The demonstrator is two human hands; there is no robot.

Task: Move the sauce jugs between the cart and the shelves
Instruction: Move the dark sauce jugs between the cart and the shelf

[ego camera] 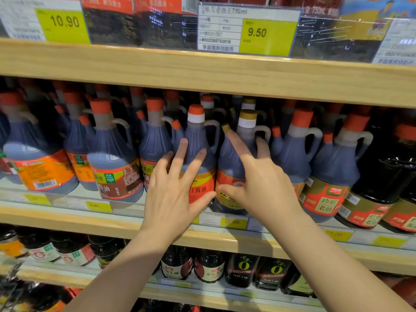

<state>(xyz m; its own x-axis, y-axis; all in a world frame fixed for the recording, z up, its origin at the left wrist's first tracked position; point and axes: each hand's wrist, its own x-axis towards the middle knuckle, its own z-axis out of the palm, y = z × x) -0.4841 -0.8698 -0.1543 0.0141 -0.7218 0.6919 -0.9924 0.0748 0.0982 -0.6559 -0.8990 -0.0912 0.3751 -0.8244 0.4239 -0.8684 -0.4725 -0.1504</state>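
- Left hand (173, 192) spread, fingers straight, lying flat against the front of a red-capped sauce jug (199, 154) on the middle shelf (67, 218); thumb reaches across the jug's red label.
- Right hand (258, 183) spread too, fingers extended over the shoulder of the neighbouring gold-capped sauce jug (236, 163); thumb points left at its label, one finger wraps round the right side near the handle. Whether it really grips cannot be told; looks like touching, not clasping.
- The two jugs stand upright, side by side, touching or nearly so, at the front edge of the middle shelf, between both hands.
- Both thumbs almost meet low down, between the two labels.
- Left of them: row of orange-capped jugs (112, 154) with orange and brown labels, upright, packed close.
- Right of them: more orange-capped jugs (333, 158) with gold-and-red labels, then dark bottles (391, 172) at far right.
- Upper shelf (202, 73) carries price tags: 10.90 tag (64, 21), 9.50 tag (256, 32).
- Lower shelf (225, 291) holds small dark bottles (209, 266) with mixed labels.
- Yellow price strips (234, 222) along the middle shelf edge, digits blurred.
- Both forearms bare, reaching up from the bottom of the frame.
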